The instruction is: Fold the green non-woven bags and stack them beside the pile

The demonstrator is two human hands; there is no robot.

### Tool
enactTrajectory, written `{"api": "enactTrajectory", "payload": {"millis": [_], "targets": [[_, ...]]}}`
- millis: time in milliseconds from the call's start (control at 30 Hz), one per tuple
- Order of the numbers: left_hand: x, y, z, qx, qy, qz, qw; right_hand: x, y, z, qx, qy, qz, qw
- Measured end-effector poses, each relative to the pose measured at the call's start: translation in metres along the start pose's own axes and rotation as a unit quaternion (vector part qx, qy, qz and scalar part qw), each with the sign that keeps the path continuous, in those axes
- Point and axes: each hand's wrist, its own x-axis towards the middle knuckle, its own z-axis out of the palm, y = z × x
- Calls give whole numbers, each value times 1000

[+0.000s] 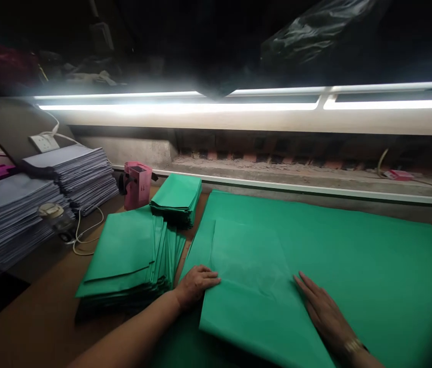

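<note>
A green sheet of paper or thin card (pixel 250 266) lies folded over on a large green sheet (pixel 373 255) in front of me. My left hand (pixel 196 285) rests at the folded piece's left edge, its fingers stretched onto the surface and close together. At the right edge lies my right hand (pixel 323 309), flat with straight fingers, touching the folded piece and the large sheet. Faint creases run across the folded piece. Its near edge stands slightly off the dark area below. A bracelet or watch band circles my right wrist.
Left of the sheets sit a pile of folded green pieces (pixel 124 250) and a smaller green stack (pixel 177 191). Behind is a pink box (pixel 138 184). Grey-white paper stacks (pixel 86 176), a clear jar-like object (pixel 57 222) and a white cord stand farther left. A lit tube lamp (pixel 181 108) spans the back.
</note>
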Motion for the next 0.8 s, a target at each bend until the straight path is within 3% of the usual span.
{"api": "enactTrajectory", "payload": {"millis": [67, 133, 233, 333, 400, 467, 567, 633, 800], "targets": [[-35, 26, 13, -21, 26, 26, 999, -69, 9, 2, 16, 35, -48, 998], [-71, 52, 24, -30, 34, 53, 998, -121, 7, 1, 16, 42, -75, 996], [-101, 74, 26, -11, 10, 69, 998, -157, -13, -6, 30, 14, -109, 993], [-95, 71, 16, -24, -23, 60, 998, -157, -30, -15, 87, -2, -111, 990], [-80, 63, 9, -89, -32, 41, 995, -150, -36, -21, 162, 2, -60, 985], [-64, 56, 2, -199, -30, -44, 979, -141, -40, -28, 265, -5, 28, 964], [-40, 53, -6, -333, -29, -224, 915, -122, -50, -41, 368, -51, 193, 908], [-26, 52, -10, -372, -33, -311, 874, -105, -61, -47, 349, -67, 265, 896], [-5, 48, -18, -383, -63, -411, 825, -69, -83, -50, 154, -87, 277, 945]]}}
